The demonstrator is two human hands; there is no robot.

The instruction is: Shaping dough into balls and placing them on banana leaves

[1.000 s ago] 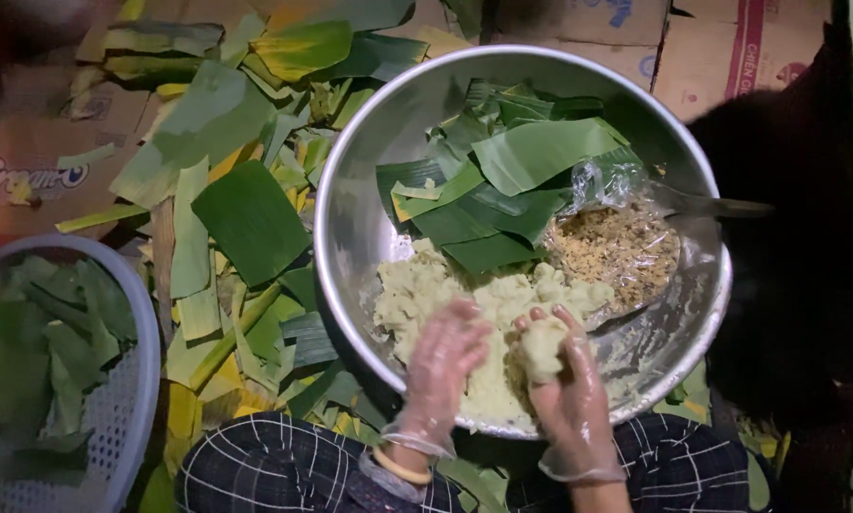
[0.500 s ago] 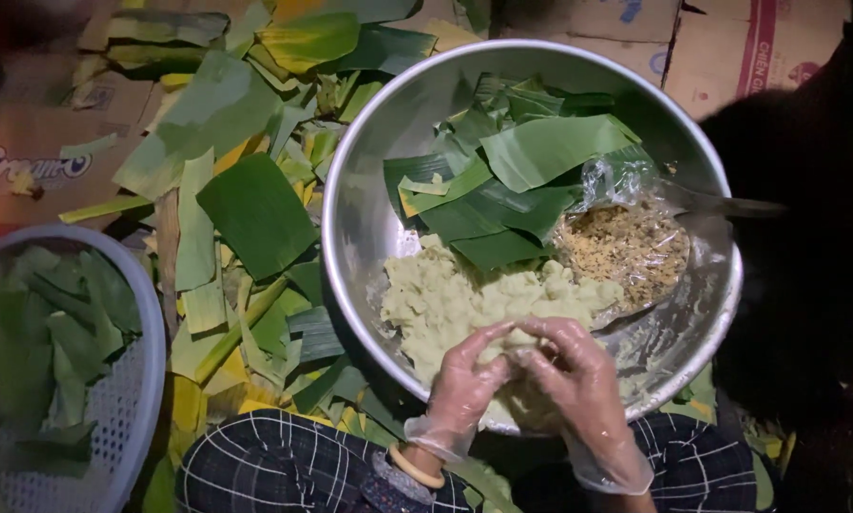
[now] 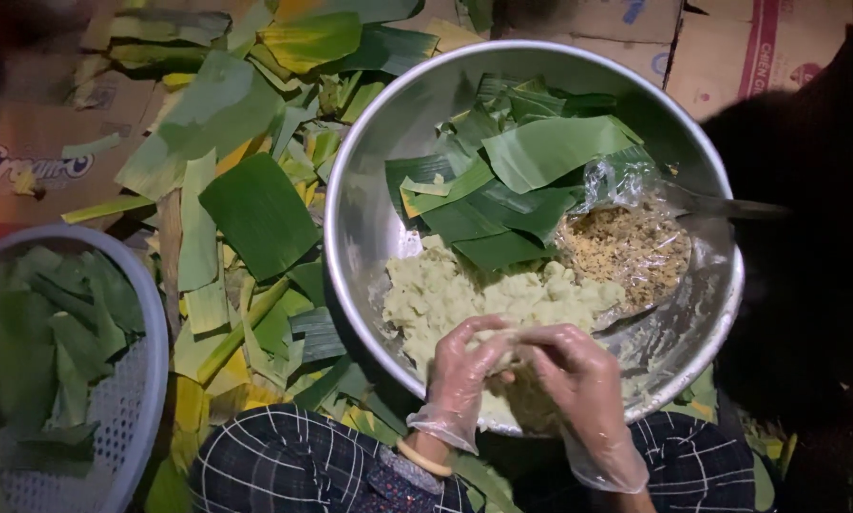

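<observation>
A big steel bowl [image 3: 369, 180] holds pale yellow-green dough [image 3: 464, 290], cut banana leaves [image 3: 531, 161] and a clear plastic bag of brownish crumbly filling [image 3: 631, 249]. Both my hands wear thin clear plastic gloves. My left hand [image 3: 464, 370] and my right hand [image 3: 578, 375] are pressed together over the bowl's near rim, cupped around a small lump of dough [image 3: 514, 353] that is mostly hidden between the fingers. A metal spoon [image 3: 721, 204] rests at the bowl's right side.
Cut banana leaf pieces [image 3: 255, 214] lie scattered on cardboard [image 3: 27, 142] to the left of the bowl. A pale plastic basket [image 3: 132, 408] with leaves stands at the lower left. My checked-trouser knees [image 3: 284, 465] are below. The right side is dark.
My hands, apart over the dough a second ago with the right holding a lump, have come together and closed around it near the bowl's front rim.
</observation>
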